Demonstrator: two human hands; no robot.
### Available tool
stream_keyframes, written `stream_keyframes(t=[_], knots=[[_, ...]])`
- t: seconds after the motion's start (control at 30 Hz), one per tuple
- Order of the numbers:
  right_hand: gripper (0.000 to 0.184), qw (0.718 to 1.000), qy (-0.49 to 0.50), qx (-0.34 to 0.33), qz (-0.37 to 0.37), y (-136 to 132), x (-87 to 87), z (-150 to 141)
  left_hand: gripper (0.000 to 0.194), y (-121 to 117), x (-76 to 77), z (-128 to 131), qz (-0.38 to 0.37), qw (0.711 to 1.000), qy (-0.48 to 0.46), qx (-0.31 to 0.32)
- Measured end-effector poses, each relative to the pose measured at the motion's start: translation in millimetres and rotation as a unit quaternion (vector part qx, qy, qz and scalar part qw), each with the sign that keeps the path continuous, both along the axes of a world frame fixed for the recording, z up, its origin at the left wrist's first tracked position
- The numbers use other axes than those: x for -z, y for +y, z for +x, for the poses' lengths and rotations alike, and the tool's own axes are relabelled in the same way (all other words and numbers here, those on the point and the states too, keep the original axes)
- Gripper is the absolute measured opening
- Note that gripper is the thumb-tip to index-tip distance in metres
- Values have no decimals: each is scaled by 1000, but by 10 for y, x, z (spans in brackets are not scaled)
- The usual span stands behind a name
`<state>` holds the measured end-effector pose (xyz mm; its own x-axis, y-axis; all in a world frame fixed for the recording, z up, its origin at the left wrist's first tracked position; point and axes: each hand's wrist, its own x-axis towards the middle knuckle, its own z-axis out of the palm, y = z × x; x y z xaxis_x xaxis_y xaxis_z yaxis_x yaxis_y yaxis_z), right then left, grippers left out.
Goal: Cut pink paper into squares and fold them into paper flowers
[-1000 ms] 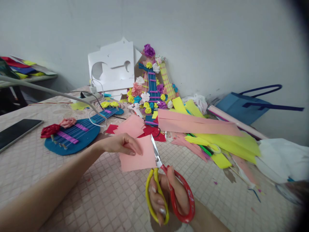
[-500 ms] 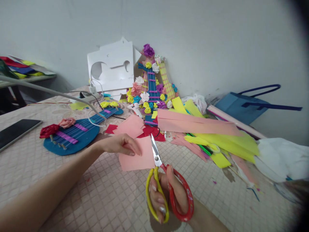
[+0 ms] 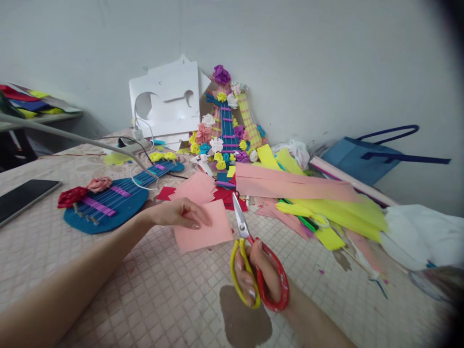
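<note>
My left hand [image 3: 180, 213] pinches a roughly square piece of pink crepe paper [image 3: 214, 224] between thumb and fingers, above the tiled-pattern tablecloth. My right hand [image 3: 267, 273] is wrapped through the scissors [image 3: 243, 229], which have one yellow and one red handle. Their blades look nearly closed, point away from me, and sit just right of the paper, apart from its edge. Behind the held piece lies a stack of pink paper squares [image 3: 195, 187], with red paper scraps [image 3: 166, 193] beside it.
To the left are a blue felt guitar [image 3: 125, 205] with paper roses and a dark phone [image 3: 27, 197]. Long pink strips [image 3: 293, 182] and yellow paper [image 3: 348, 217] spread across the right. Flower-covered guitars [image 3: 228, 128] and a white cut-out board [image 3: 166, 104] lean on the wall.
The scissors have moved right, away from the paper's edge, and their handles have drawn closer together. The left hand keeps hold of the pink paper, now slightly tilted.
</note>
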<state>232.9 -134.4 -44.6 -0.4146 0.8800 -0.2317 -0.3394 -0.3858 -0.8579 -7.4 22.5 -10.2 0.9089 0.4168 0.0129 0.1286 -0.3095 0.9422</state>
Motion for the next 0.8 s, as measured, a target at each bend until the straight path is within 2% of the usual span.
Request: stream_keyframes(t=[0.03, 0.07, 0.1, 0.13, 0.2, 0.23, 0.27, 0.3, 0.37, 0.4, 0.47, 0.53, 0.63, 0.7, 0.8], knots=[[58, 995, -83, 35, 37, 38, -50, 75, 24, 21, 15, -14, 5, 1000, -2, -20], [55, 977, -185, 64, 84, 84, -103, 166, 26, 45, 31, -28, 13, 999, -3, -47], [52, 941, -306, 84, 119, 138, -153, 271, 29, 72, 48, -39, 22, 997, -3, -79], [47, 885, -426, 108, 155, 197, -196, 386, 34, 102, 64, -46, 32, 993, -3, -112], [38, 733, -628, 152, 212, 315, -249, 618, 44, 177, 92, -44, 51, 982, -6, -179], [36, 659, -704, 161, 211, 369, -255, 725, 47, 223, 104, -35, 61, 974, -10, -216], [35, 601, -757, 168, 197, 415, -248, 819, 49, 274, 116, -22, 71, 964, -13, -254], [35, 562, -788, 170, 185, 454, -232, 898, 51, 329, 131, -7, 84, 952, -11, -294], [37, 514, -825, 164, 167, 503, -185, 1011, 54, 436, 169, 16, 125, 922, 17, -366], [37, 497, -838, 160, 161, 516, -162, 1048, 56, 480, 192, 18, 154, 908, 39, -388], [38, 479, -851, 150, 152, 526, -134, 1094, 56, 529, 235, -2, 204, 883, 61, -418], [38, 479, -855, 138, 144, 524, -134, 1123, 52, 514, 259, -47, 245, 864, 67, -434], [39, 495, -849, 123, 136, 516, -161, 1161, 40, 410, 249, -99, 311, 842, 85, -433], [41, 507, -842, 118, 145, 510, -164, 1192, 32, 334, 241, -83, 330, 850, 93, -400], [46, 523, -828, 118, 166, 506, -117, 1245, 27, 262, 273, 25, 343, 881, 80, -317]])
